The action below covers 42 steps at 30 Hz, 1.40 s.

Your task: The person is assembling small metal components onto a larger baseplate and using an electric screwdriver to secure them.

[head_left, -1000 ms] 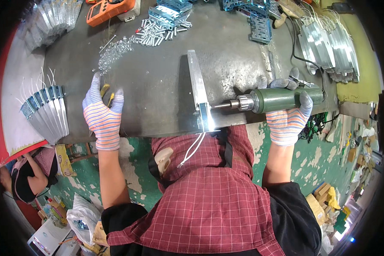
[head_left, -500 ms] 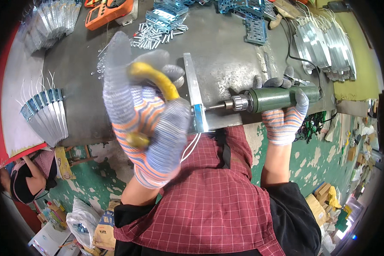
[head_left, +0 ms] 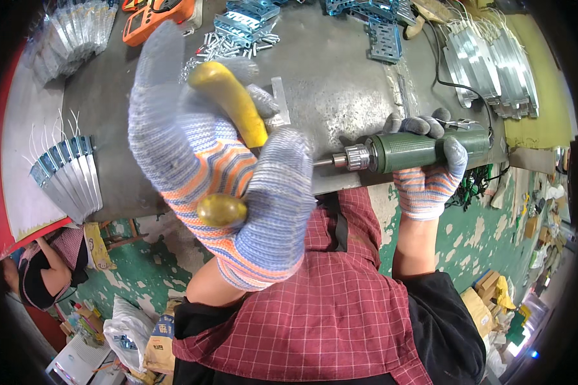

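My left hand [head_left: 219, 168], in a striped knit glove with grey fingers, is closed around yellow-handled pliers [head_left: 230, 101]. Its index finger sticks up past the grip, and the jaws of the pliers are hidden. Just behind this hand is a silver metal strip [head_left: 280, 99]. Only its far end shows; whether my fingers touch it I cannot tell. My right hand [head_left: 422, 186], gloved alike, wraps round a green electric screwdriver [head_left: 401, 151] lying level. Its chuck and bit point left, and the bit's tip disappears behind my left hand.
Loose screws [head_left: 263, 43] and blue-tinted metal brackets [head_left: 384, 40] lie on the far bench. An orange case [head_left: 157, 22] sits at far left. Wired metal strips fan out at left [head_left: 67, 176] and right [head_left: 494, 70]. A black cord [head_left: 453, 86] trails to the screwdriver. Another person [head_left: 48, 263] is at lower left.
My left hand has swung nearer with the pliers, now covering most of the metal strip and its white wires. The right hand and screwdriver have barely shifted.
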{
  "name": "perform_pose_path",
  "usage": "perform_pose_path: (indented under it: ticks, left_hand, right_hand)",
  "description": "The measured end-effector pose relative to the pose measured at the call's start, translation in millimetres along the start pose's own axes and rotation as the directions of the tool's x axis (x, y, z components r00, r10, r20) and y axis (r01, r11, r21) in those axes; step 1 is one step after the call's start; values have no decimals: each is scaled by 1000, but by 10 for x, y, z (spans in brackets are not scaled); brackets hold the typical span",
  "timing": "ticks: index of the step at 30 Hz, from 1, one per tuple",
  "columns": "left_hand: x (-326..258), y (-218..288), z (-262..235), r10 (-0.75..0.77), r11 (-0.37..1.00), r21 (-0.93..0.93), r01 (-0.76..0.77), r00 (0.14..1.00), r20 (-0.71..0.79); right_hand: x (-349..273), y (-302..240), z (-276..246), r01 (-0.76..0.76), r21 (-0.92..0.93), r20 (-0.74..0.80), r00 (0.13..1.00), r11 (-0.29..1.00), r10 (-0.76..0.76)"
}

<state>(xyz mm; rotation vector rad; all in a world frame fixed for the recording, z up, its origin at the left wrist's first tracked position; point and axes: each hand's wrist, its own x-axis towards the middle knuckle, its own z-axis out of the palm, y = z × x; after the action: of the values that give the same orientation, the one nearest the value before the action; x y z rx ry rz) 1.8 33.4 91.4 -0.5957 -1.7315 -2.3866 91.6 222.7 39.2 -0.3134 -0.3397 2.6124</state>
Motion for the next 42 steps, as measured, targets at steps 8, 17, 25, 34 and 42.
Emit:
perform_pose_path:
  ticks: [8,17,25,34,42]
  left_hand:
    - [-46,-33,15,39,942,-333,-46,999,-27]
    - [-182,-40,-618,48,939,-343,19,981,187]
    - [192,-287,-1149,225,349,869,-350,932,284]
    - [262,-461,-634,-104,341,597,-726,602,792]
    - [-9,-804,-386,123,525,466,-712,605,786]
  right_hand:
    - [-3,41,-20,103,-19,126,987,994,-100]
    - [62,-69,-208,61,18,-8,998,998,-61]
    - [144,-100,-243,15,30,76,997,999,-18]
    - [101,-345,54,-48,-127,77,995,991,58]
    - [352,-783,412,227,-973,216,958,42,-189]
